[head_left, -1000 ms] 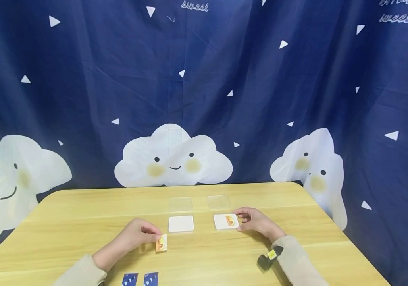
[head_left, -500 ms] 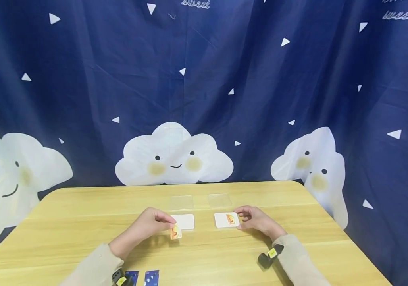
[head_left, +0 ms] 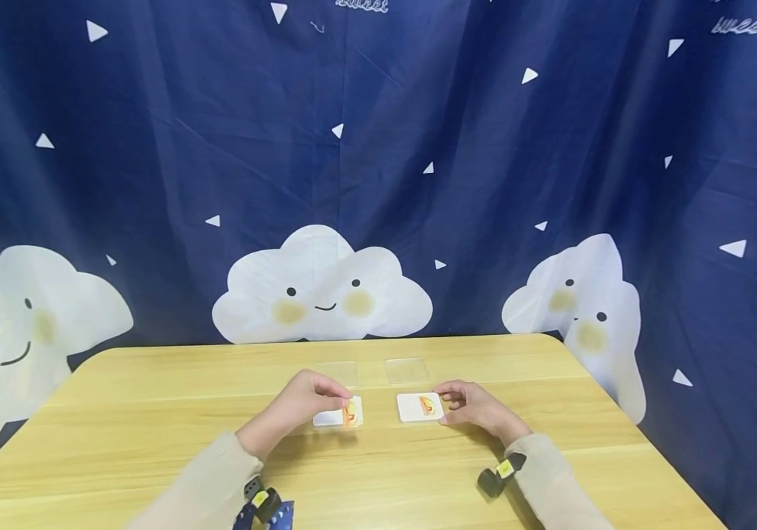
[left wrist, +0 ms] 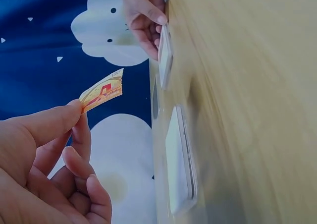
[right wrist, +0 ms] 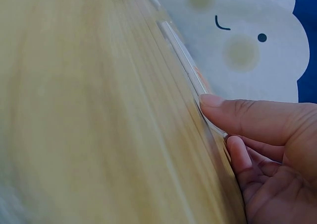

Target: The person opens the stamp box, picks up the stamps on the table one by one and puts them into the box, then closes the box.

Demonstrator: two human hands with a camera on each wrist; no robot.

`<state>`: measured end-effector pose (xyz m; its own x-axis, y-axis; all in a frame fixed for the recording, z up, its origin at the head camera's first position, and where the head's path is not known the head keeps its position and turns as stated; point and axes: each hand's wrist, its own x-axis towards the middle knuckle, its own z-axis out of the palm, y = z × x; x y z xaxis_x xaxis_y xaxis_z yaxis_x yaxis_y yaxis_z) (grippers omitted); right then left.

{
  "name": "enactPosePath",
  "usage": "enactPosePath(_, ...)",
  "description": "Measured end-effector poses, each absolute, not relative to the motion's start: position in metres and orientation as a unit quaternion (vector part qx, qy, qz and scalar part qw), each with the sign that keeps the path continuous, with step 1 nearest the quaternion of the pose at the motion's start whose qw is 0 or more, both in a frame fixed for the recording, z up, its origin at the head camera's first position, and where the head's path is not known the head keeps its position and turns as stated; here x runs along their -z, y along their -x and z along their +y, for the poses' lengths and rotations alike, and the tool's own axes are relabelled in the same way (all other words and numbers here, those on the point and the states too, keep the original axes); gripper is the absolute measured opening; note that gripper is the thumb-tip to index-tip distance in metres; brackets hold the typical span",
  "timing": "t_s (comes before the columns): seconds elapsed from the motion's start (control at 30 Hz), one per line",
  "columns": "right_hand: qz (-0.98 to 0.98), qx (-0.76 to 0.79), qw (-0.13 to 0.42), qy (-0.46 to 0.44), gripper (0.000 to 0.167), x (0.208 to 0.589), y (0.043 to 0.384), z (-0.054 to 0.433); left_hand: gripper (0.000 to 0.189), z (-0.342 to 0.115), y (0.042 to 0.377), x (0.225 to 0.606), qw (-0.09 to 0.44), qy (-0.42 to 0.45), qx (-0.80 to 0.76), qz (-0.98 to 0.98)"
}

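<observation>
My left hand (head_left: 308, 401) pinches an orange and yellow postage stamp (head_left: 352, 412) by one edge, between thumb and index finger. In the left wrist view the stamp (left wrist: 105, 91) shows its toothed edge, held off the table. In the head view it overlaps the right part of a flat white card case (head_left: 328, 419). My right hand (head_left: 478, 408) grips the right edge of a second white card case (head_left: 410, 408), which lies flat with a similar orange stamp (head_left: 428, 406) on its right half. In the right wrist view my thumb (right wrist: 233, 115) presses that case's edge.
Two clear plastic squares, a left one (head_left: 345, 368) and a right one (head_left: 407, 371), lie behind the cases on the wooden table (head_left: 378, 478). Dark blue stamps (head_left: 281, 515) lie at the front edge, partly under my left wrist. A blue curtain (head_left: 378, 147) hangs behind.
My left hand has carried the stamp right and away from me, from left of the white case to over it. The right hand keeps its place at the other case.
</observation>
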<state>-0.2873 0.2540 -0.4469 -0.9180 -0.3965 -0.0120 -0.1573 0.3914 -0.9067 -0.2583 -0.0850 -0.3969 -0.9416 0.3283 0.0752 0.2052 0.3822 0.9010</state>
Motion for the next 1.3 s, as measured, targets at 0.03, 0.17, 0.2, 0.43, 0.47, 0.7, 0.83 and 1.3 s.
enactPosePath(0.03, 0.826, 0.526, 0.114, 0.168, 0.055, 0.447, 0.287, 0.254, 0.01, -0.082, 0.26, 0.396, 0.058, -0.158, -0.533, 0.83)
enactPosePath(0.17, 0.825, 0.527, 0.113, 0.168, 0.055, 0.447, 0.287, 0.254, 0.009, -0.072, 0.264, 0.395, 0.057, -0.145, -0.532, 0.832)
enactPosePath(0.2, 0.826, 0.527, 0.113, 0.167, 0.055, 0.447, 0.287, 0.254, 0.009, -0.069, 0.266, 0.395, 0.057, -0.144, -0.535, 0.831)
enactPosePath(0.43, 0.825, 0.528, 0.112, 0.166, 0.055, 0.45, 0.287, 0.255, 0.01, -0.05, 0.274, 0.399, 0.067, -0.152, -0.543, 0.823)
enactPosePath(0.47, 0.824, 0.529, 0.113, 0.166, 0.055, 0.45, 0.287, 0.255, 0.01, -0.047, 0.275, 0.399, 0.067, -0.154, -0.544, 0.822)
enactPosePath(0.7, 0.824, 0.529, 0.112, 0.166, 0.055, 0.45, 0.287, 0.254, 0.011, -0.029, 0.282, 0.405, 0.055, -0.163, -0.541, 0.823)
enactPosePath(0.83, 0.823, 0.532, 0.115, 0.164, 0.056, 0.449, 0.287, 0.254, 0.011, -0.021, 0.285, 0.408, 0.052, -0.161, -0.547, 0.82)
enactPosePath(1.3, 0.82, 0.534, 0.119, 0.171, 0.055, 0.448, 0.288, 0.255, 0.01, 0.004, 0.294, 0.425, 0.054, -0.16, -0.559, 0.812)
